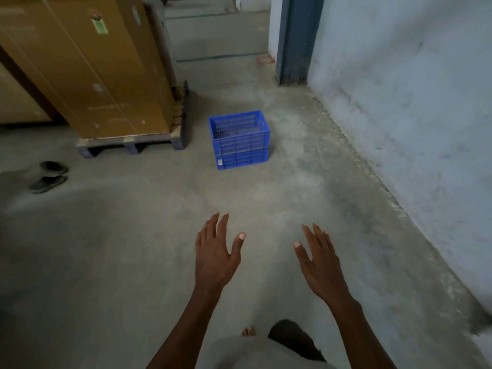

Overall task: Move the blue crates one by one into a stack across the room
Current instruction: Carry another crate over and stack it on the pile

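Note:
A small stack of blue crates (240, 141) stands on the concrete floor ahead, one slotted crate nested on another, with the top one empty. My left hand (215, 251) and my right hand (318, 265) are stretched out in front of me, well short of the crates. Both hands hold nothing and their fingers are spread. Bare floor lies between my hands and the stack.
Tall cardboard boxes (90, 62) sit on a wooden pallet (130, 145) left of the crates. A pair of dark slippers (49, 176) lies at the far left. A pale blue wall (415, 107) runs along the right, with a doorway and blue door frame (298, 41) beyond.

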Tool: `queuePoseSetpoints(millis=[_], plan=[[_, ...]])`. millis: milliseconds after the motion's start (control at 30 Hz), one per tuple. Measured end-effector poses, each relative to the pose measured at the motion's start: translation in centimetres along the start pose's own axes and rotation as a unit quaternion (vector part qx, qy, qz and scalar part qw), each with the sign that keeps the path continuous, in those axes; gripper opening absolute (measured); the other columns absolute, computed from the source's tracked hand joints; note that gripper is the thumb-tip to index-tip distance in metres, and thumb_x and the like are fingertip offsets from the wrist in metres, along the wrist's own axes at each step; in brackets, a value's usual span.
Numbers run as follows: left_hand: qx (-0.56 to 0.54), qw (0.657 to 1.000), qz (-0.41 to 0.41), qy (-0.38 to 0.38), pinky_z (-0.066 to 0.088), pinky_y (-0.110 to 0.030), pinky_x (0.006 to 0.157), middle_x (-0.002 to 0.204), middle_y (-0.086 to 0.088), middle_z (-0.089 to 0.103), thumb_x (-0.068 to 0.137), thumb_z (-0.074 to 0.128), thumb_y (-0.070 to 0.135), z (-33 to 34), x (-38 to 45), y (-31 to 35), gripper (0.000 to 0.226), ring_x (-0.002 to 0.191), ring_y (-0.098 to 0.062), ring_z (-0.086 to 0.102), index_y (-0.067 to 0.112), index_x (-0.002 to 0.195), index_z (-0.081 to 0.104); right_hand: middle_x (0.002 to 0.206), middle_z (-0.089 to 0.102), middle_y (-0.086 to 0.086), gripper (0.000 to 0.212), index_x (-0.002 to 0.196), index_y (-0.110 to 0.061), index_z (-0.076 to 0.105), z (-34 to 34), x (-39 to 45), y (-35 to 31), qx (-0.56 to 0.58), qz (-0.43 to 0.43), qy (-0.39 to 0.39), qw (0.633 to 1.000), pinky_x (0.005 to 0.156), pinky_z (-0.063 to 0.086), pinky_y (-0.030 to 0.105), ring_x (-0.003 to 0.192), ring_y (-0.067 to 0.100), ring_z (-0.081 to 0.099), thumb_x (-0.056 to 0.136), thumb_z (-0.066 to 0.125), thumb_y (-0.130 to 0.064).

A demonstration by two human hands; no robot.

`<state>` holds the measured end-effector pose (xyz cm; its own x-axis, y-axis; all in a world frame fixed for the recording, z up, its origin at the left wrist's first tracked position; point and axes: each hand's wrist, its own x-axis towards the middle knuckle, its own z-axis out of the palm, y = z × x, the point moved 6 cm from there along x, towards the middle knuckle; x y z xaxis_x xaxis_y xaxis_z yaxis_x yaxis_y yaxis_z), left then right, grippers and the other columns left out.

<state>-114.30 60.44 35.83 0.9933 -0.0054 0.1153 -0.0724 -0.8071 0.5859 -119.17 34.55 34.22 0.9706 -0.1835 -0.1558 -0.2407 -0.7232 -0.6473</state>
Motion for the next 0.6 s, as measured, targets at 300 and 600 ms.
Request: queuePoseSetpoints(millis=[300, 600], plan=[[-0.006, 1.0, -0.009, 0.018, 0.024, -0.047, 0.121, 0.162, -0.005, 0.033, 0.095, 0.033, 0.067, 6.6, 23.4, 2.0, 0.072, 0.15, -0.024, 0.027, 0.023, 0.152, 0.04, 0.168, 0.011, -0.006, 0.061, 0.157, -0.037, 0.024, -1.4, 24.9, -0.6, 0.003, 0.004, 0.005, 1.0, 0.12, 0.015, 0.045, 0.154, 0.018, 0.005, 0.1, 0.034, -0.057], [0.039, 0.993, -0.091, 0.061, 0.027, -0.049, 0.119, 0.16, -0.008, 0.037, 0.095, 0.035, 0.065, 8.7, 43.3, -0.6, 0.072, 0.148, -0.029, 0.032, 0.02, 0.15, 0.045, 0.167, 0.018, -0.001, 0.06, 0.156, -0.032, 0.03, -2.8, 51.1, -6.0, -0.072, -0.053, -0.044, 0.995, 0.117, 0.022, 0.049, 0.154, 0.025, 0.01, 0.1, 0.039, -0.054]])
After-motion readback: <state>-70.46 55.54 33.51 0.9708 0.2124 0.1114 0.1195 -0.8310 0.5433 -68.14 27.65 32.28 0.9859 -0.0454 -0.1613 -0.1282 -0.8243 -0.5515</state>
